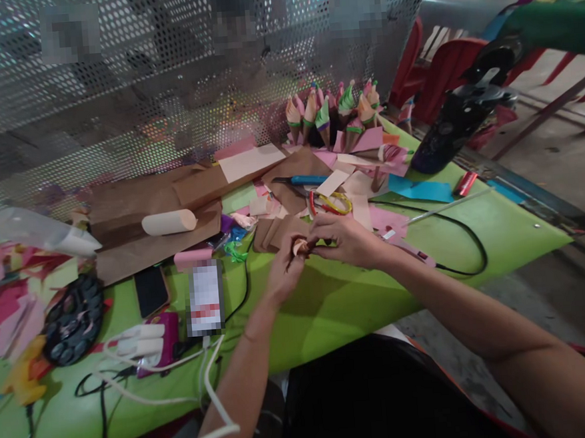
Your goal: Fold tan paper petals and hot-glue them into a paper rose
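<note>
My left hand is wrapped round a small paper ice-cream cone with a pale peach top and a brown body, mostly hidden by the fingers. From the right, my right hand reaches in with its fingertips pinched at the cone's peach edge. Just behind the hands lie brown paper pieces. Scissors with red and yellow handles and a blue cutter rest on paper scraps farther back. Several finished paper cones with green, peach and pink swirls stand at the back.
On the green table are a phone with a lit screen, a dark phone, a cream paper roll, a glue bottle, a yellow glue gun and a power strip with cables. A black tumbler stands right.
</note>
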`<state>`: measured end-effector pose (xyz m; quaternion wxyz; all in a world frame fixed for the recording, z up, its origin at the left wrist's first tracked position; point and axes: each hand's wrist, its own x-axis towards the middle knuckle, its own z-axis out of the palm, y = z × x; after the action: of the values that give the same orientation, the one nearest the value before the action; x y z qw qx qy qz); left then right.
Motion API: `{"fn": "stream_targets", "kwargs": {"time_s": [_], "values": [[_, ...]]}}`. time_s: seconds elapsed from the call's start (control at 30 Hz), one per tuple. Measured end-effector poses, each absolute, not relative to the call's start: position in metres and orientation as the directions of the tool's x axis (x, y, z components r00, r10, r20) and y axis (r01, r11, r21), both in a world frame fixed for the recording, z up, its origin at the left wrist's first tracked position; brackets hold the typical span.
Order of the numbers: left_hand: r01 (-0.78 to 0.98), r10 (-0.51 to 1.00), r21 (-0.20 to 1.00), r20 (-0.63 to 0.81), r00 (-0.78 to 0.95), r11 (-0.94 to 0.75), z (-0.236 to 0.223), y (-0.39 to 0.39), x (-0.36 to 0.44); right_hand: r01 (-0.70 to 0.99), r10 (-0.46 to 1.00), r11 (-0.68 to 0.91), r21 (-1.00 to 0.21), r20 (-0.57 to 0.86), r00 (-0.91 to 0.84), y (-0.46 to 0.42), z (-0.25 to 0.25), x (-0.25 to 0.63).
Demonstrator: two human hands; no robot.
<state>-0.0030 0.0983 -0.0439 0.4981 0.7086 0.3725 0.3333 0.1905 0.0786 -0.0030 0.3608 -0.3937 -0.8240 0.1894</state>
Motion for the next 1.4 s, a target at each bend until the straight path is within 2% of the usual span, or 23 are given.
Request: {"fn": "stream_targets", "kwargs": {"time_s": [0.83,1.4], "values": [[0.219,0.872,0.959,0.053,0.486,-0.18,-0.053,0.102,-0.008,0.485,0.794,0.594,-0.641,0.373,-0.48,0.079,-0.003,0.195],[0.125,0.874,0.99,-0.006,0.486,-0.062,-0.039,0.099,-0.005,0.497,0.781,0.623,-0.604,0.448,-0.435,0.079,-0.016,0.194]]}}
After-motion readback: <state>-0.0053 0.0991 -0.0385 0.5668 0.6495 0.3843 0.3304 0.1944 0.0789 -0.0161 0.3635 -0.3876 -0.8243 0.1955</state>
